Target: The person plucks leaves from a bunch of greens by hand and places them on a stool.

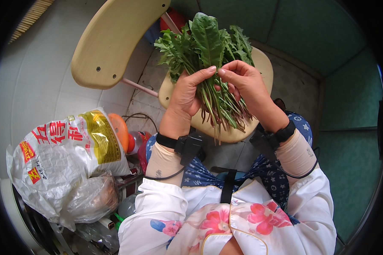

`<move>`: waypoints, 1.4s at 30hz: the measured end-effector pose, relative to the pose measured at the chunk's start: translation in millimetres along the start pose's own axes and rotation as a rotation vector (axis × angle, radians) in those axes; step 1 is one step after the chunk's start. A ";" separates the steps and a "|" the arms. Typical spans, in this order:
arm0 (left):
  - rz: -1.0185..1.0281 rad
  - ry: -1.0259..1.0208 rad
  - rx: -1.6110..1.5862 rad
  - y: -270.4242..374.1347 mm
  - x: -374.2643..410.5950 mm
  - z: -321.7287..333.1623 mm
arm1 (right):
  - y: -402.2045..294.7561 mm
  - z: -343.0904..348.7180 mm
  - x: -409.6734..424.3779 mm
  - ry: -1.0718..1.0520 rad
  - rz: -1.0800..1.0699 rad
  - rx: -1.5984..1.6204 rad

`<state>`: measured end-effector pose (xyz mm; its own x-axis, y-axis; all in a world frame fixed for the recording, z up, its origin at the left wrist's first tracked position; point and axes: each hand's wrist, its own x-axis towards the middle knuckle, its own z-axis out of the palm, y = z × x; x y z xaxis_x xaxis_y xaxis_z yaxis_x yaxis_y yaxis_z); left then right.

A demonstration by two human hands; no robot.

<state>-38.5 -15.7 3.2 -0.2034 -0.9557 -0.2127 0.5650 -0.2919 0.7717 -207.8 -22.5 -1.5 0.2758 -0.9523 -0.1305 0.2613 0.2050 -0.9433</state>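
A thick bunch of leafy greens (172, 47) with jagged leaves and thin, reddish-ended stems lies across the pale wooden seat (264, 68) of a chair. My left hand (186, 92) is closed around the stems from the left, its thumb laid over them. One broad, smoother leaf (206, 36) stands out on top of the bunch. At the base of that leaf, the thumb and forefinger of my right hand (247, 81) pinch together beside my left thumb, on what looks like its stem. The other fingers of my right hand curl over the stems, partly hidden.
The chair's wooden backrest (105, 41) rises at upper left. A white printed sack (63, 149) and a clear plastic bag (92, 197) sit at my left, near an orange plastic item (118, 129). A green panelled surface (344, 178) closes off the right side.
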 end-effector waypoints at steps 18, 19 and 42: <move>0.092 0.072 -0.026 24.7 -2.3 -23.7 | 21.7 -7.9 -0.8 -0.018 -0.320 -1.003; 0.105 0.089 -0.022 25.6 -2.3 -25.1 | 27.1 -8.0 -3.1 -0.031 -0.339 -1.152; 0.057 0.088 -0.074 22.1 -6.4 -23.1 | -0.9 -18.2 3.8 -0.040 0.139 -0.340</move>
<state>-6.2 -16.8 7.8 -0.1002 -0.9695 -0.2235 0.6316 -0.2355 0.7386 -223.9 -30.4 -6.7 0.3251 -0.9095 -0.2592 -0.1020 0.2388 -0.9657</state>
